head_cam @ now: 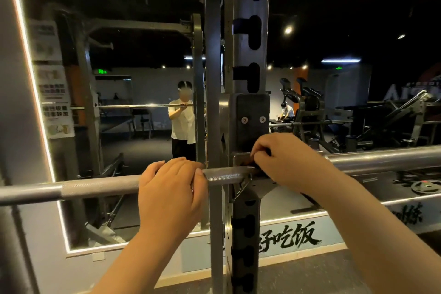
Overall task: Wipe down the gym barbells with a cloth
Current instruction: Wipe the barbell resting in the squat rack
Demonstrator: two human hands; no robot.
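A steel barbell (100, 186) runs level across the view and rests in the hook of the rack upright (248, 107). My left hand (170, 188) grips the knurled part of the bar just left of the upright, fingers curled over the top. My right hand (286, 160) is on the bar at the hook, right of the upright, with fingers bent around what looks like a dark cloth (263, 151). Most of the cloth is hidden beneath the hand. The smooth sleeve of the bar (381, 159) continues to the right.
A large wall mirror (133, 93) with a lit frame stands behind the rack and reflects a person at the bar, gym machines and another person seated far off. A weight plate (426, 186) lies on the floor at right. The slotted upright stands between my hands.
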